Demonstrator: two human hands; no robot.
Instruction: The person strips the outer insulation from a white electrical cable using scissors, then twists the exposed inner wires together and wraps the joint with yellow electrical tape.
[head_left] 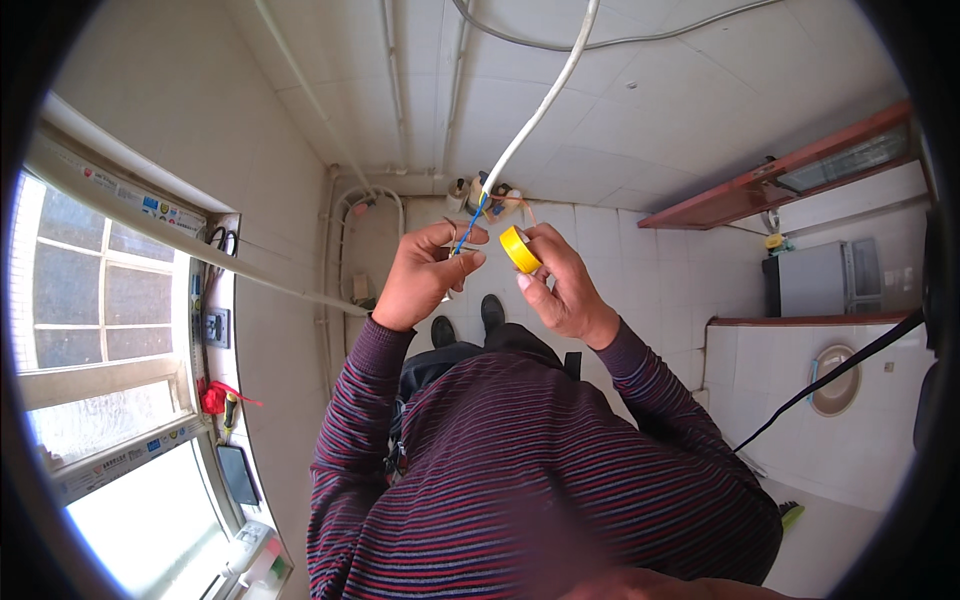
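A white cable (538, 112) comes down from above, and its stripped end splits into thin coloured wires in front of me. My left hand (420, 280) pinches the blue wire (469, 221) between thumb and fingers, below the cable's end. A roll of yellow tape (517, 250) is gripped in my right hand (570, 290), thumb beneath and fingers behind it. The roll is close to the blue wire but apart from it. An orange wire (526, 204) bends off to the right, over the right hand. Whether a strip of tape runs between the hands, I cannot tell.
At left, the windowsill holds a screwdriver (230, 412) by a red cloth-like thing (212, 397) and a dark phone-like slab (238, 474). A red-brown cabinet (790, 165) is at right, above a counter (800, 321). Pipes (396, 90) line the far wall.
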